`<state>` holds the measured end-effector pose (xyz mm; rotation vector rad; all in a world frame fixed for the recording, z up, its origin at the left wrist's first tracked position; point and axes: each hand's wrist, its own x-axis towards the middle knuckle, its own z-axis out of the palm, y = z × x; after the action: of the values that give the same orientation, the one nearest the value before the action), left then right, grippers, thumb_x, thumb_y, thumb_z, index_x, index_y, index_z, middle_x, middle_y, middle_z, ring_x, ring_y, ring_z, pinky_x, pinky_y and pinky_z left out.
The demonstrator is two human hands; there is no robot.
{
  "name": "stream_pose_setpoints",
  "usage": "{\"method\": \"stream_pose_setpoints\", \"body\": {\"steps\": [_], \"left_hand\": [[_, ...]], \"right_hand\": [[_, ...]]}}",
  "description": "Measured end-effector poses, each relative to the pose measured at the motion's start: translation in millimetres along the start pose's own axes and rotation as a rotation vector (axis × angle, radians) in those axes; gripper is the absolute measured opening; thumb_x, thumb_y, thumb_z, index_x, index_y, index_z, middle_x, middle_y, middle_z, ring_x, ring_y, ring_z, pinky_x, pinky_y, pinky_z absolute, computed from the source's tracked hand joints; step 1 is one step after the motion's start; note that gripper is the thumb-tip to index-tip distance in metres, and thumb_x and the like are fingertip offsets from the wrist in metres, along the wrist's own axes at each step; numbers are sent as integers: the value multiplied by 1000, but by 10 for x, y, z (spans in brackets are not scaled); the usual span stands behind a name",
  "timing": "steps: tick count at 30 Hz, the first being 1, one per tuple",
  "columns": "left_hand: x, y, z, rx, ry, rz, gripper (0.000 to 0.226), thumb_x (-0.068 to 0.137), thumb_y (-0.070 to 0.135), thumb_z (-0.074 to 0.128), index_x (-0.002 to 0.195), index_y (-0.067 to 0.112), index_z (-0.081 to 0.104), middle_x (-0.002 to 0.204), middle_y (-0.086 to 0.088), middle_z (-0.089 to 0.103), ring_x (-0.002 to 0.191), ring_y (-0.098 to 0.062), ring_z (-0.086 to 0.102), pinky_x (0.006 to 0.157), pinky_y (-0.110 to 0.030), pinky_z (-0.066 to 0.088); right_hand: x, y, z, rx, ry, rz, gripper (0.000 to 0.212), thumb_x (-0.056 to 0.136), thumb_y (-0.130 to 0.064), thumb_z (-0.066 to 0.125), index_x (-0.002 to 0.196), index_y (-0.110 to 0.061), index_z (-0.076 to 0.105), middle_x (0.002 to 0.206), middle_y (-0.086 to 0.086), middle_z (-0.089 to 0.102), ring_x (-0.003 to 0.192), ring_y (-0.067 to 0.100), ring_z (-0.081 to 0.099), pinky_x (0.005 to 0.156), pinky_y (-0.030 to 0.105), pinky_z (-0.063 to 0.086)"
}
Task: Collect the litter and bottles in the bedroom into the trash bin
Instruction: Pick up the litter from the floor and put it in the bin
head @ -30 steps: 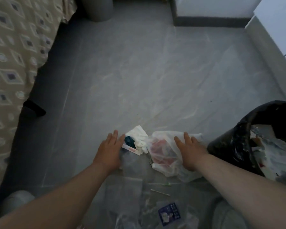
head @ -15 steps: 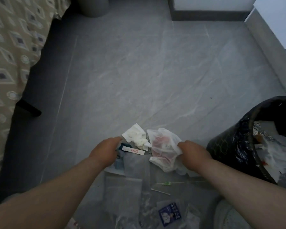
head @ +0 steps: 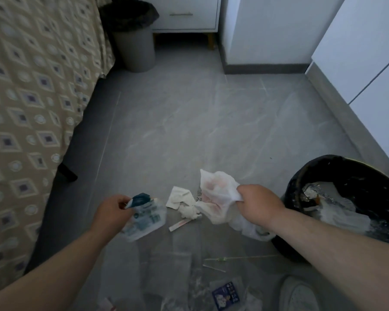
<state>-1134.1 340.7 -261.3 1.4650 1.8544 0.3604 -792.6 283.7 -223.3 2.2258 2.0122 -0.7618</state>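
Beside the trash bin (head: 294,189), just left of its black-lined rim, the right hand (head: 258,203) has its grip bunched round a thin white plastic bag (head: 218,194), crinkled, stained pinkish and hanging limp. Farther left of the bin, the left hand (head: 112,212) pinches a glossy clear packet (head: 146,218) with teal print. I judge the job partly done: the bin already holds crumpled foil (head: 310,191) and pale plastic (head: 344,212), and 2 pieces are in hand, neither yet over its mouth. Still on the grey tiled floor (head: 189,131), left of the bin, lie a soft crumpled tissue (head: 184,202), a flat paper strip (head: 180,224), limp clear wrappers (head: 182,261), thin sticks (head: 213,268) and a blue-printed sachet (head: 226,294). No bottle shows.
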Motion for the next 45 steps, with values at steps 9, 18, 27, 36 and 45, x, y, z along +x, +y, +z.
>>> {"method": "stream_pose_setpoints", "body": {"steps": [9,18,27,36,45], "left_hand": [[-789,1113,-277,-323,97,54,11,81,5,68,87,13,69,74,-3,69,70,-20,66,68,-32,54],[-1493,2613,820,-368,-182,282,15,80,6,68,73,19,69,79,-15,73,64,-19,63,66,-37,55],[-1818,3204,2001,-141,-354,346,10,79,21,71,75,13,70,65,-1,70,60,-13,66,61,-33,58],[-1640,2824,1877,295,-251,655,66,86,42,59,144,16,39,152,0,35,140,-15,31,113,-28,26],[-1449,2518,1840,337,-444,743,130,54,63,71,151,26,-8,154,22,-21,143,3,-5,114,-22,21]], "right_hand": [[-749,-20,-1120,196,205,-30,29,88,-21,51,61,-21,43,60,-6,50,55,10,45,49,25,31],[-1416,1246,-1820,391,494,199,25,81,-19,56,62,-15,40,59,0,40,54,16,37,52,30,26],[-1803,2179,-1775,554,620,371,33,82,-19,59,55,-18,40,58,-2,45,54,15,41,51,27,29],[-1674,2108,-1463,498,238,306,16,79,-24,63,67,-15,58,66,-1,56,61,14,52,54,26,36],[-1328,1702,-748,24,88,121,91,82,-61,56,151,-35,2,161,4,5,148,29,6,117,50,19]]}}
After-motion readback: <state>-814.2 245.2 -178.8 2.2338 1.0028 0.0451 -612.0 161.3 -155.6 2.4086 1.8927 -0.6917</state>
